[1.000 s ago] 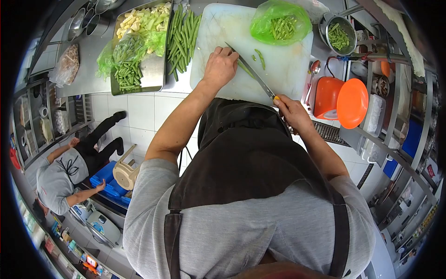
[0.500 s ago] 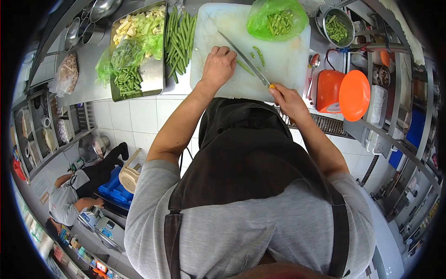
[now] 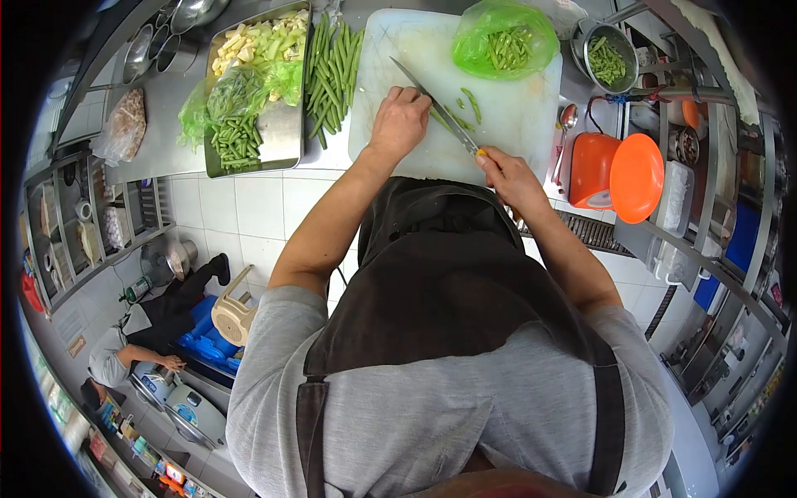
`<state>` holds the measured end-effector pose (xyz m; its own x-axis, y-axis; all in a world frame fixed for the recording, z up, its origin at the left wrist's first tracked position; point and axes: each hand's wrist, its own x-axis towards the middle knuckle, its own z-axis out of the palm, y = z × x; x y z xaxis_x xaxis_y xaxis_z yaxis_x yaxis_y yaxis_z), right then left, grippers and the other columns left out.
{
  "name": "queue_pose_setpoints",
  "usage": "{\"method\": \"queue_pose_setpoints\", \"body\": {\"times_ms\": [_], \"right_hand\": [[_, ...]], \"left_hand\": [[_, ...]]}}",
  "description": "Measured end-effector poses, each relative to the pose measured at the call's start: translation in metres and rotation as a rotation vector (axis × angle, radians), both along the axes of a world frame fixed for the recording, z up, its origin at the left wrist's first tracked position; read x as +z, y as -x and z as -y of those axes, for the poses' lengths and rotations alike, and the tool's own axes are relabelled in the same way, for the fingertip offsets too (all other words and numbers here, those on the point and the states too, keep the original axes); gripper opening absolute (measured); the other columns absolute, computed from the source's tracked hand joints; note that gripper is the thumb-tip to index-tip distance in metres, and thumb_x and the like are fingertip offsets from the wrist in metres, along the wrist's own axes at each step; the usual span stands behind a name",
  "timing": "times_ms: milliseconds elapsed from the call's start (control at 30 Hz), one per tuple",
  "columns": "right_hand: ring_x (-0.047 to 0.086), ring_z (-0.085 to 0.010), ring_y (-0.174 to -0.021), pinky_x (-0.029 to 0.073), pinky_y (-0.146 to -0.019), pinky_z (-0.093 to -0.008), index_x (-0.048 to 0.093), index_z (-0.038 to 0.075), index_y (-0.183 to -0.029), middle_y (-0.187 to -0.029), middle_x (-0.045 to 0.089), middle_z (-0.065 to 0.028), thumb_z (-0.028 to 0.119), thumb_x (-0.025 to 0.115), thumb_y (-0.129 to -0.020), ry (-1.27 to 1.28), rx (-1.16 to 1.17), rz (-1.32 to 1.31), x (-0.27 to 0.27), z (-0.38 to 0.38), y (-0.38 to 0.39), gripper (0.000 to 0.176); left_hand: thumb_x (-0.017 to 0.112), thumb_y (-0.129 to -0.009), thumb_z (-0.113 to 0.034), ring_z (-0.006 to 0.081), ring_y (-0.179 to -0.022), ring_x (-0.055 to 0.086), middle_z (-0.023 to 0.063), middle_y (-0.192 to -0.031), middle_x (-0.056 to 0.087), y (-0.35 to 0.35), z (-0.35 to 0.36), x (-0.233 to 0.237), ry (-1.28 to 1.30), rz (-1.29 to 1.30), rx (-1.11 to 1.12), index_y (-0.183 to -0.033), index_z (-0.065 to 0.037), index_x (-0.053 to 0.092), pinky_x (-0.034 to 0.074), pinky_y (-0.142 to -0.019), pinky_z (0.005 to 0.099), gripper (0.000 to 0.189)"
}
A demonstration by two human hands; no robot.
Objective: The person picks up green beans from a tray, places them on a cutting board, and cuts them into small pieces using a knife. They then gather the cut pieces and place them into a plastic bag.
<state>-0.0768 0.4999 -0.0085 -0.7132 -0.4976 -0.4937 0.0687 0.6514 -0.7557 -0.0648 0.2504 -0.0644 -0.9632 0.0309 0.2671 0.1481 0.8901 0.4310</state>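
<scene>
My right hand [image 3: 510, 176] is closed round the handle of a long kitchen knife [image 3: 448, 121]. The blade slants up and left across the white cutting board [image 3: 515, 124], its edge side close to my left fingers. My left hand [image 3: 401, 122] rests on the board, fingers curled and pressed down on a green bean, most of which the hand hides. Right beside the blade lie cut green beans [image 3: 472, 104]. At the board's back edge sits a green plastic bag [image 3: 465, 46] with cut beans inside. Whole green beans [image 3: 332, 79] are heaped left of the board.
A metal tray [image 3: 282, 137] at left holds cut vegetables and bagged greens. A metal bowl [image 3: 588, 62] of cut beans, a spoon [image 3: 567, 120] and an orange scale [image 3: 594, 166] with an orange plate [image 3: 636, 185] stand at right. A co-worker [image 3: 112, 361] is at lower left.
The view has shifted slightly, so the table things sit a little further right and lower. The knife blade has turned steeper and sits nearer my left fingers. The co-worker's arm has moved.
</scene>
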Motion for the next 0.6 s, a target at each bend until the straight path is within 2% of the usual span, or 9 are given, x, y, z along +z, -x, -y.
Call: {"method": "queue_pose_setpoints", "body": {"times_ms": [67,133,233,367,433,500,567,600], "right_hand": [[0.054,-0.0185,-0.05,0.045,-0.051,-0.0352,0.064,0.005,-0.122,-0.063,0.057,-0.0083,0.037,0.051,-0.102,0.024,0.011,-0.012,-0.011,0.006,-0.001,0.039],[0.062,-0.0466,-0.078,0.048,-0.069,-0.0512,0.063,0.005,-0.118,-0.085,0.067,-0.0242,0.036,0.052,-0.101,0.056,0.05,-0.193,-0.025,0.025,0.008,0.037],[0.063,-0.0467,-0.079,0.049,-0.07,-0.0509,0.063,0.005,-0.118,-0.086,0.067,-0.0244,0.036,0.052,-0.101,0.033,0.019,-0.109,-0.029,0.042,0.018,0.037],[0.063,-0.0465,-0.079,0.049,-0.069,-0.0508,0.062,0.005,-0.119,-0.087,0.067,-0.0245,0.037,0.052,-0.101,0.044,-0.006,-0.113,-0.009,0.023,0.011,0.038],[0.063,-0.0471,-0.08,0.049,-0.071,-0.051,0.062,0.004,-0.119,-0.089,0.067,-0.0248,0.037,0.052,-0.101,-0.069,-0.046,0.198,0.024,0.018,0.01,0.039],[0.063,-0.0472,-0.081,0.049,-0.071,-0.0513,0.062,0.005,-0.119,-0.089,0.067,-0.0249,0.038,0.052,-0.101,-0.069,-0.039,0.208,0.02,0.021,0.009,0.039],[0.063,-0.0473,-0.082,0.049,-0.072,-0.0516,0.062,0.005,-0.118,-0.089,0.067,-0.025,0.038,0.051,-0.101,-0.067,-0.04,0.218,-0.001,0.025,0.007,0.038],[0.057,-0.0315,-0.062,0.046,-0.058,-0.042,0.062,0.006,-0.12,-0.076,0.061,-0.0155,0.036,0.051,-0.103,0.02,-0.008,0.055,-0.028,0.03,0.01,0.037]], "left_hand": [[0.068,-0.079,-0.005,0.0332,-0.094,0.06,0.0114,-0.097,0.067,0.0,0.0,0.001,-0.003,-0.003,0.0,-0.091,-0.005,0.071,0.051,-0.086,0.0421,0.012],[0.068,-0.08,-0.005,0.0331,-0.094,0.06,0.0114,-0.096,0.067,-0.001,0.0,0.001,-0.003,-0.002,-0.001,-0.092,-0.005,0.071,0.051,-0.086,0.042,0.012],[0.068,-0.08,-0.004,0.0328,-0.095,0.06,0.0114,-0.097,0.067,-0.001,0.001,-0.001,-0.01,-0.002,-0.004,-0.092,-0.005,0.071,0.051,-0.086,0.0418,0.013],[0.069,-0.079,-0.003,0.0323,-0.096,0.061,0.0111,-0.099,0.068,0.0,0.002,-0.002,-0.034,-0.036,0.003,-0.092,-0.005,0.071,0.051,-0.087,0.0414,0.013],[0.069,-0.079,-0.003,0.0322,-0.097,0.061,0.011,-0.1,0.069,-0.002,0.002,-0.002,-0.044,-0.028,0.005,-0.092,-0.005,0.071,0.051,-0.087,0.0414,0.013],[0.069,-0.079,-0.005,0.0286,-0.092,0.061,0.0106,-0.093,0.068,-0.001,0.002,-0.002,-0.031,-0.097,0.005,-0.089,-0.005,0.071,0.05,-0.086,0.0381,0.01],[0.069,-0.079,-0.005,0.0286,-0.092,0.061,0.0106,-0.093,0.068,-0.001,0.001,-0.001,-0.029,-0.098,0.006,-0.088,-0.005,0.071,0.05,-0.086,0.0381,0.01],[0.069,-0.079,-0.005,0.0285,-0.092,0.061,0.0105,-0.092,0.068,0.0,0.001,0.0,-0.024,-0.098,0.008,-0.088,-0.005,0.07,0.05,-0.086,0.0382,0.009]]}}
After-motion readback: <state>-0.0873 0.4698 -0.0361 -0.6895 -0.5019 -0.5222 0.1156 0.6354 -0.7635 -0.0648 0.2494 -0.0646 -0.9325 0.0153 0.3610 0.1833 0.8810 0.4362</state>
